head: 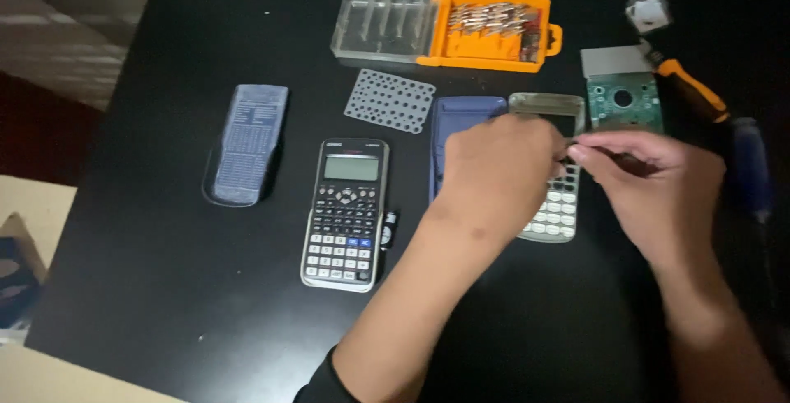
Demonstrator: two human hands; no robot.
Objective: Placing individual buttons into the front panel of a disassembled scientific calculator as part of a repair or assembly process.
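Far left on the black table [164,288]: dark slide-on calculator cover [245,145], then an intact black calculator [346,214]. Behind, an orange bit case [492,33], clear lid [384,26] flung open, holds a heap of metal screwdriver bits [492,18]. Left hand [494,177] rests curled over a silver keypad shell [553,206]; right hand [650,185] pinches something at its edge, too small to identify.

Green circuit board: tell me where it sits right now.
In the head view, the green circuit board lies at the upper right of the black table, just beyond the right hand, between the silver calculator and the orange-handled screwdriver.
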